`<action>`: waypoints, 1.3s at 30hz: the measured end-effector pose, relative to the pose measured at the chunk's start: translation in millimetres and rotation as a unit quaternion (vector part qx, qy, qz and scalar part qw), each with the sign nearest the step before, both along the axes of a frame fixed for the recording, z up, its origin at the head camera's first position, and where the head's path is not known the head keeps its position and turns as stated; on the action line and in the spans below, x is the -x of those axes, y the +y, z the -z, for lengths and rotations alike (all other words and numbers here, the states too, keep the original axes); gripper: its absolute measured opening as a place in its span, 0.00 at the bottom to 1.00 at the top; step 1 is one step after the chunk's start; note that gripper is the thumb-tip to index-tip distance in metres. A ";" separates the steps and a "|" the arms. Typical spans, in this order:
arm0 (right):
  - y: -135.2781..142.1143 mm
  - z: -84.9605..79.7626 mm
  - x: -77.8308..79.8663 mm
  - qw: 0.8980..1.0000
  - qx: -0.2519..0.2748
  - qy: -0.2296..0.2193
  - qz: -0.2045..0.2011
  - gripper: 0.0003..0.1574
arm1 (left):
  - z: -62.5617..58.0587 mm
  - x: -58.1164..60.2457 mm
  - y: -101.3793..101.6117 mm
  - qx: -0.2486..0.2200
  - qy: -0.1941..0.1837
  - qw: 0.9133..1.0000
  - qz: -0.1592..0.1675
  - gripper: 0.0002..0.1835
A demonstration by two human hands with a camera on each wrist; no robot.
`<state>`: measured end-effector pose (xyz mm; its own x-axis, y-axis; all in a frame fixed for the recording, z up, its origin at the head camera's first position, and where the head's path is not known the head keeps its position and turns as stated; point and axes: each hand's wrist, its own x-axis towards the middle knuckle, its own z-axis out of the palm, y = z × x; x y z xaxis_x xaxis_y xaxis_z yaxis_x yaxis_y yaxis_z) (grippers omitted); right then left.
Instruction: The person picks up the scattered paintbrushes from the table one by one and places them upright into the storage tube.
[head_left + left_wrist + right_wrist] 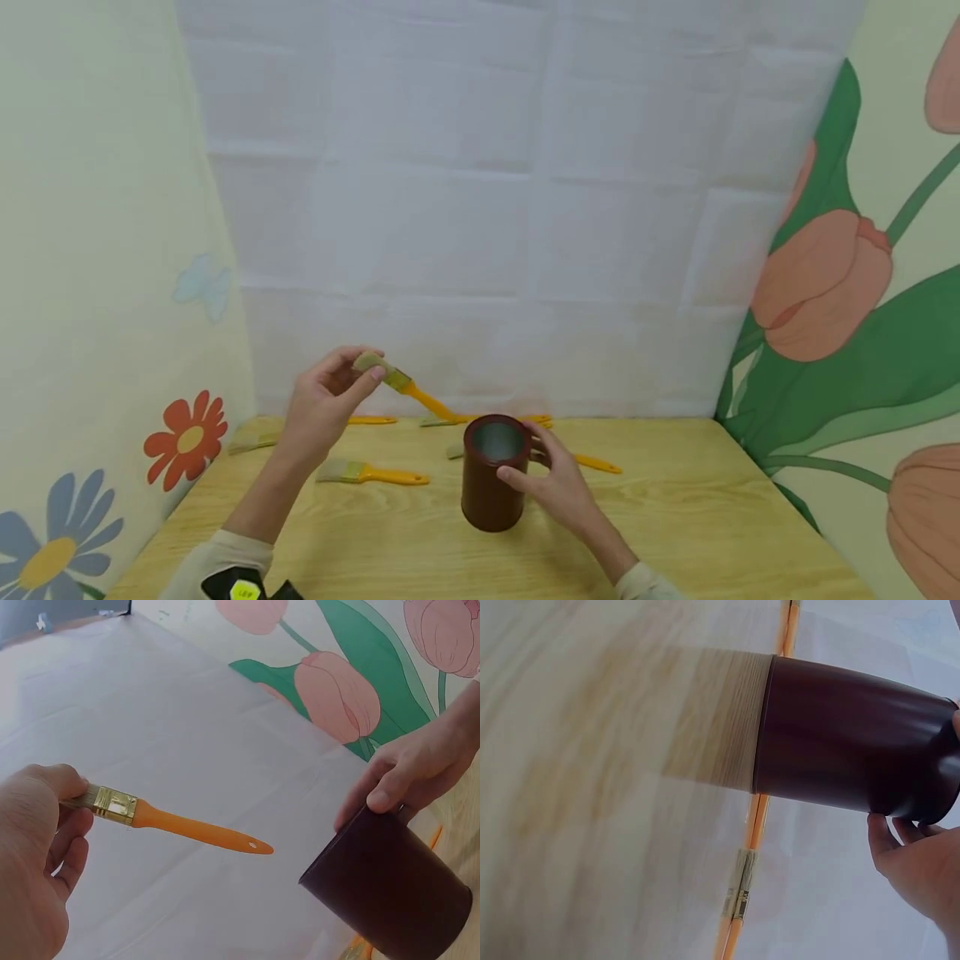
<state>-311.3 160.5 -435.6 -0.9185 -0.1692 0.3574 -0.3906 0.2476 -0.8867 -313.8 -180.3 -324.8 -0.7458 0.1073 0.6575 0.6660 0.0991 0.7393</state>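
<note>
My left hand (322, 400) pinches a paintbrush (423, 396) by its bristles, with the orange handle pointing down to the right. In the left wrist view the brush's gold ferrule and handle (202, 831) show clearly, the handle tip apart from the cup. A dark maroon cylindrical cup (487, 492) stands upright, its mouth facing up. My right hand (551, 479) grips the cup near its rim, thumb on the near side and fingers behind. From the right wrist view, fingertips press against the cup's wall (840, 735).
On the wooden table (375, 542) lie several more paintbrushes: one (393, 476) left of the cup, one (596, 462) behind it to the right, one (255, 442) at far left, others along the back edge. A white sheet (465, 208) hangs behind; flower-printed panels flank both sides.
</note>
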 end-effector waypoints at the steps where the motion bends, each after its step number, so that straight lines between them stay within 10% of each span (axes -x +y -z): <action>1: -0.4 0.2 0.2 1.000 -0.001 -0.001 -0.001 0.48 | -1.9 1.4 4.8 -0.001 0.005 1.000 0.005 0.14; 14: -2.1 0.3 -3.5 1.000 0.000 -0.008 -0.007 0.48 | 14.5 17.5 66.9 0.080 0.043 0.994 0.063 0.10; 23: -4.5 -29.4 -24.4 0.999 -0.003 -0.008 -0.035 0.46 | 35.8 23.1 90.9 0.152 0.046 0.985 0.063 0.13; 39: -2.8 -30.6 -24.7 0.999 0.001 -0.003 -0.044 0.46 | 59.9 33.5 99.0 0.179 -0.003 0.984 -0.002 0.16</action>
<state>-286.7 157.7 -405.0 -0.9021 -0.2481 0.3531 -0.4061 0.2114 -0.8891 -347.3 -81.3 -384.7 -0.7501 0.3281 0.5741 0.6612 0.3558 0.6605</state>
